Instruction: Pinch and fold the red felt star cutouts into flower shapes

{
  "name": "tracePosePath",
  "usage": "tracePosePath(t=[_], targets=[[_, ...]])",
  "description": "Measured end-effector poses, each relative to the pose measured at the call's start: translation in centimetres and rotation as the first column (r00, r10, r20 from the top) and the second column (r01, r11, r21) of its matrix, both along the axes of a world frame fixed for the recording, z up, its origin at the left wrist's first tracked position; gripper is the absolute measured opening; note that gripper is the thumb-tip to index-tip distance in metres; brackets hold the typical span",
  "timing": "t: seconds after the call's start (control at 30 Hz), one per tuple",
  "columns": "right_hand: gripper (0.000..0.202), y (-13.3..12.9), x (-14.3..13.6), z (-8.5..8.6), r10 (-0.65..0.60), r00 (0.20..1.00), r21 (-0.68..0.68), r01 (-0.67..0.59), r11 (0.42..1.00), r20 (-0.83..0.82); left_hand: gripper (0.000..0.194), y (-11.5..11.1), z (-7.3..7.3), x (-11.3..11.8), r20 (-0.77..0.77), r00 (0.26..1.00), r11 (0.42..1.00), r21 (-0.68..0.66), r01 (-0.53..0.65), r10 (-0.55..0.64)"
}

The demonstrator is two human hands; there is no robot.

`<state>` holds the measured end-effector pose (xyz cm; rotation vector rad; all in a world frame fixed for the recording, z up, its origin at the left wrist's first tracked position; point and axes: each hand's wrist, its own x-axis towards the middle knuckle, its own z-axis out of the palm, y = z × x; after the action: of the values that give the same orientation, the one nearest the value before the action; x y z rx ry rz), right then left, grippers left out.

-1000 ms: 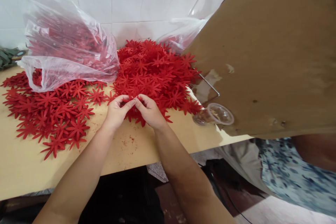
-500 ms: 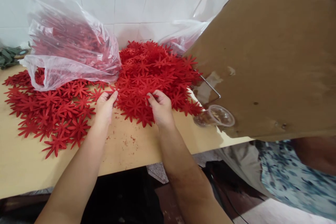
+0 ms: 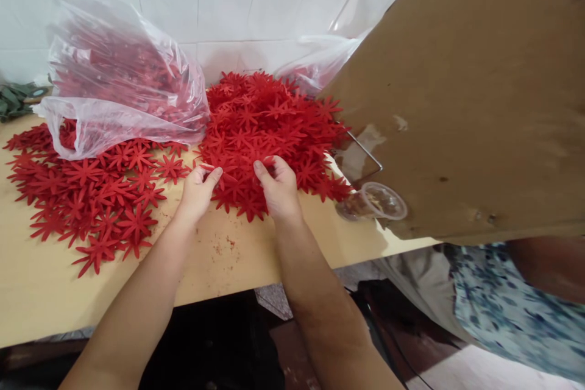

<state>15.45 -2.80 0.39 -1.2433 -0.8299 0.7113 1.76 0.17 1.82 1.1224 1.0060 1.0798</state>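
Observation:
Red star-shaped flower pieces form a tall pile in the middle of the table, with a looser, flatter pile at the left. My left hand is at the near left edge of the tall pile, thumb and fingers pinched on a red flower piece. Just to the right, my right hand is closed in a pinch at the front of the same pile, with a bit of red between thumb and fingers. The two hands are apart, and red petals show between them.
A clear plastic bag of red pieces rests on the left pile. Another bag stands behind. At the right are a clear plastic cup and a large cardboard sheet. A person in patterned clothing is beyond it.
My left hand has moved right, closer to my right hand, and a red piece now shows in its pinch. My right hand has barely moved.

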Motion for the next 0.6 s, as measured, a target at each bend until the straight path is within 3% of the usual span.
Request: tracePosePath(t=[0.2, 0.37, 0.5, 0.6], targets=[[0.033, -0.3, -0.8, 0.0, 0.172, 0.983, -0.025, -0.171, 0.985, 0.062, 0.019, -0.2, -0.3, 0.5, -0.024, 0.999, 1.000, 0.012, 0.026, -0.026], [0.041, -0.4, -0.7, -0.1, 0.140, 0.978, -0.048, -0.134, 0.990, 0.152, 0.012, -0.1, -1.1, 0.5, 0.057, 0.998, 0.998, 0.057, -0.020, 0.017], [0.042, -0.4, -0.8, 0.1, 0.261, 0.948, -0.056, -0.255, 0.965, 0.182, 0.016, -0.5, -0.6, 0.4, 0.166, 0.979, 0.987, 0.124, 0.097, -0.117], [0.045, -0.5, -1.0, 0.3, 0.337, 0.928, -0.070, -0.330, 0.941, 0.156, 0.018, -0.9, -0.1, 0.5, 0.195, 0.968, 0.987, 0.064, 0.150, -0.159]])
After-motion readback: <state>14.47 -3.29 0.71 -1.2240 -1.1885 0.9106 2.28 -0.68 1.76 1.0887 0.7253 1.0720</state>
